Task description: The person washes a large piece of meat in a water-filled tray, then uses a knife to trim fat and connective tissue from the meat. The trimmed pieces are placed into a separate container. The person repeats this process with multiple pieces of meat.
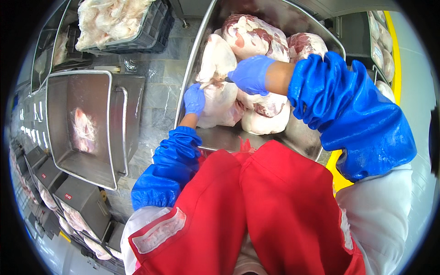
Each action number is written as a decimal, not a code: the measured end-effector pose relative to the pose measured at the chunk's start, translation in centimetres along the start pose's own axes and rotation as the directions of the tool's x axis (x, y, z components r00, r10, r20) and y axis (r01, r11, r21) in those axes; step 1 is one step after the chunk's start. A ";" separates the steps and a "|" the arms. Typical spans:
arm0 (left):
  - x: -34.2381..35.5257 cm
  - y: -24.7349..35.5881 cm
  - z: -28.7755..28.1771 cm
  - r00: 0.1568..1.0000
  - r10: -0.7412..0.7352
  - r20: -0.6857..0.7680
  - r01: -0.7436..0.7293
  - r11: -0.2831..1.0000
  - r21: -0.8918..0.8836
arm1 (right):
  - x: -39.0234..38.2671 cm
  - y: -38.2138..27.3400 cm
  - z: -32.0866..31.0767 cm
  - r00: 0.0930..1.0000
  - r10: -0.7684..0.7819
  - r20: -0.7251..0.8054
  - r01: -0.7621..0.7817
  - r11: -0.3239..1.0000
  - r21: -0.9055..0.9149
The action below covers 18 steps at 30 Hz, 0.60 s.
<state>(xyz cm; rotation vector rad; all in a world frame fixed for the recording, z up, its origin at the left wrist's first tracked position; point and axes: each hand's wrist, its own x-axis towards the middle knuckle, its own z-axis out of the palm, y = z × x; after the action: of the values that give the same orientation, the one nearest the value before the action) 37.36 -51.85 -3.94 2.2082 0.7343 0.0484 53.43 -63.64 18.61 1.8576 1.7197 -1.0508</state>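
Note:
Several large cuts of raw meat, pale with fat and red in places, lie in a steel tub (201, 39) in front of me. My left hand (195, 99), in a blue glove, is closed on the left edge of a pale meat cut (217, 103). My right hand (251, 75), also gloved, is closed around a knife (227, 79). Only a short dark part of the knife shows at the fingers, against the meat between my hands; its blade is hard to make out. Another pale cut (217, 57) lies just beyond.
To the left stands a steel bin (110, 133) with a scrap of pale trimmings (84, 130) at its bottom. A dark crate (158, 30) heaped with fatty trimmings (110, 18) is at the far left. More meat (385, 46) sits at the right, beside a yellow edge (397, 55).

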 end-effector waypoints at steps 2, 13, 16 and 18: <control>0.8 -2.5 2.3 0.994 -0.110 -0.023 0.103 0.970 -0.219 | 0.7 -0.5 -1.2 0.998 -0.048 0.030 0.051 0.991 -0.121; 3.7 2.8 1.6 0.828 -0.530 0.186 0.312 0.157 -0.937 | -1.7 1.1 3.8 0.976 0.181 -0.123 -0.134 0.939 0.318; 4.1 2.5 1.7 0.817 -0.526 0.235 0.288 0.019 -0.957 | -1.9 0.9 4.3 0.967 0.182 -0.176 -0.104 0.918 0.382; 4.3 2.4 1.7 0.859 -0.481 0.174 0.256 0.110 -0.960 | -2.2 1.0 4.0 0.952 0.167 -0.256 -0.040 0.898 0.438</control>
<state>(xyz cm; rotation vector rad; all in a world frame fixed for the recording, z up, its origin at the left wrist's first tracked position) 42.53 -52.03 -4.30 0.6953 0.9737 0.3719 53.45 -68.21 17.46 2.4587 1.6042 -1.2425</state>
